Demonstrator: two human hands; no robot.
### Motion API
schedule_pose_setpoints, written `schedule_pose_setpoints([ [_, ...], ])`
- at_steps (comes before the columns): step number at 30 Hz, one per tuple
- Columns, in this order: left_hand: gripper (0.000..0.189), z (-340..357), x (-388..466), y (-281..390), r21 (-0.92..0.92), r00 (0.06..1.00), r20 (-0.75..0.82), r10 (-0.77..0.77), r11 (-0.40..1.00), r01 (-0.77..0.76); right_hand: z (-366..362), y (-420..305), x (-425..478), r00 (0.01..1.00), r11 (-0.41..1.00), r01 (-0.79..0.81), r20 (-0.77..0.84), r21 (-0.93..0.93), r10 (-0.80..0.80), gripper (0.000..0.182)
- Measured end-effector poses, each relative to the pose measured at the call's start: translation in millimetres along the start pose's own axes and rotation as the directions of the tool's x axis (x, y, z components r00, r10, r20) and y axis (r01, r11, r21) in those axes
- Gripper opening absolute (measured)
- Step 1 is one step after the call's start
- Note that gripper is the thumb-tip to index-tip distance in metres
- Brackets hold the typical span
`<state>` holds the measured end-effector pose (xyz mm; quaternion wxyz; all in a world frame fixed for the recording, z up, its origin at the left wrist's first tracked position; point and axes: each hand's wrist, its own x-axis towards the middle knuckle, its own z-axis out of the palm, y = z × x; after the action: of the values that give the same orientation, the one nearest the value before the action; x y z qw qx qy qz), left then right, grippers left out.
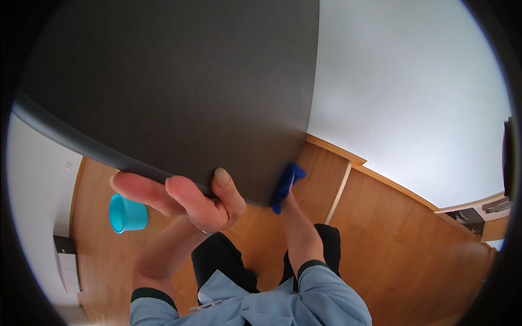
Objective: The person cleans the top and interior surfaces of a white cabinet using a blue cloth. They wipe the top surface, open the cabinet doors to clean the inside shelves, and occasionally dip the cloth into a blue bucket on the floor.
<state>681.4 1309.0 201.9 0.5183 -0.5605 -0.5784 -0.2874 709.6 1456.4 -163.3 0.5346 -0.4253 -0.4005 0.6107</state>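
Observation:
A large dark grey panel (195,89), perhaps a door, fills the upper left of the view. My left hand (200,199) grips its near edge, with the thumb on the broad face and the fingers along the edge. My right hand (288,199) holds a blue cloth (285,185) against the panel's lower right corner area. Most of the right hand's fingers are hidden by the cloth and the panel.
A turquoise bucket (132,214) stands on the wooden floor (391,236) to the left. A white wall (399,98) with a wooden baseboard (399,185) is at the right. A light floor strip (339,193) runs from the baseboard towards my legs.

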Motion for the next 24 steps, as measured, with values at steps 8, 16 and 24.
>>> schedule_pose_setpoints([
  [8,0.038,18,-12,10,-0.251,0.986,-0.150,-0.074,0.967,0.035,2,-49,-19,0.996,0.970,-0.033,0.088,0.241,0.012,0.057],
  [16,0.057,25,-10,12,-0.332,0.985,-0.172,-0.031,0.943,-0.028,68,-253,-10,0.848,0.894,0.352,0.310,0.276,-0.430,0.060],
  [24,0.040,40,-18,28,-0.537,0.974,-0.126,-0.189,0.839,0.094,140,-487,-27,0.304,0.356,0.922,0.282,0.155,-0.910,0.050],
])
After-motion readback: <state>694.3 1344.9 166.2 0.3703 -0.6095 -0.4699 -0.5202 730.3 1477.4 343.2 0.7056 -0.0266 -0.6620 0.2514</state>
